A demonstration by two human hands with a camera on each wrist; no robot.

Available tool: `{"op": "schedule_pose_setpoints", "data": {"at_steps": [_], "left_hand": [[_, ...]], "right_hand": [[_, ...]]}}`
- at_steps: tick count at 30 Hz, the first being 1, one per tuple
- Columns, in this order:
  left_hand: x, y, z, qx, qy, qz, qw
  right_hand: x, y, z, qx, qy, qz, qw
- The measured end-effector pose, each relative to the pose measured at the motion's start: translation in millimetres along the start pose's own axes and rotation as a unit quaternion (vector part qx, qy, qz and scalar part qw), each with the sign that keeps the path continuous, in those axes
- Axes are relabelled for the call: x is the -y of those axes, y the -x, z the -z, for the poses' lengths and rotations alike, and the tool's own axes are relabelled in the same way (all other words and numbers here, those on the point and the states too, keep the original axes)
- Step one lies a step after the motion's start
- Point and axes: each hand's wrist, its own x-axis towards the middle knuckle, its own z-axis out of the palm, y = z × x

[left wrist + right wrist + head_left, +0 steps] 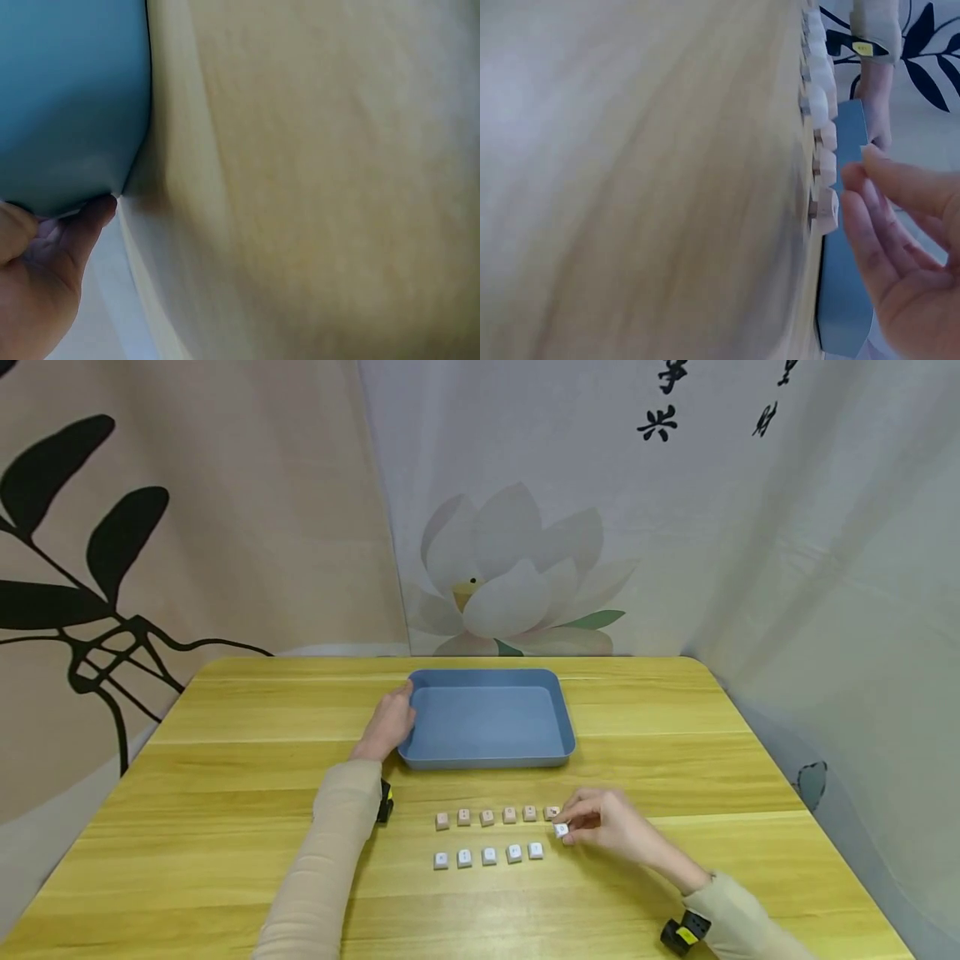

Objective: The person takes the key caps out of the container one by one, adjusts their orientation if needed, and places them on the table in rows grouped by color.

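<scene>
My right hand (611,822) pinches a white keycap (561,831) between thumb and fingertips, held just above the table near the right end of two rows. In the right wrist view only a sliver of that keycap shows at the fingertips of the right hand (907,225). The far row holds several beige keycaps (509,815); the near row holds several white keycaps (489,857). My left hand (388,722) grips the left side of a blue tray (487,761). In the left wrist view the left hand's thumb (88,225) presses against the tray's edge.
A yellow wood-grain table (247,827) carries everything. The tray stands behind the keycap rows, toward the table's far edge. A printed curtain (517,460) hangs behind the table. Each forearm wears a black wrist camera (684,933).
</scene>
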Motion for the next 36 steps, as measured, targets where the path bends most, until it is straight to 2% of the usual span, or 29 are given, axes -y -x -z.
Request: {"op": "schedule_pose_setpoints", "data": {"at_steps": [5, 11, 16, 25, 30, 33, 36], "left_hand": [[0.9, -1.0, -0.6, -0.002, -0.01, 0.006, 0.9999], [-0.8, 0.2, -0.9, 0.016, 0.012, 0.024, 0.9995], [-1.7, 0.2, -1.0, 0.021, 0.019, 0.033, 0.9991], [-2.1, 2.6, -1.1, 0.018, 0.017, 0.033, 0.9992], [-2.9, 4.7, -0.5, 0.018, 0.018, 0.039, 0.9989], [-2.8, 4.1, -0.6, 0.01, -0.009, 0.034, 0.9994], [-1.4, 3.0, -0.4, -0.01, -0.04, 0.026, 0.9988]], "right_hand": [[2.8, 3.5, -5.6, 0.018, 0.017, -0.008, 1.0], [2.6, 3.9, -12.4, 0.024, 0.047, -0.002, 0.999], [1.3, 3.7, -15.1, 0.02, 0.05, -0.011, 0.998], [1.3, 3.8, -11.7, 0.02, 0.047, -0.016, 0.999], [2.3, -1.7, -1.8, 0.029, 0.049, -0.011, 0.998], [1.6, -14.2, 10.4, 0.01, 0.047, 0.005, 0.999], [-5.6, -35.8, 24.5, -0.055, 0.053, 0.015, 0.997]]}}
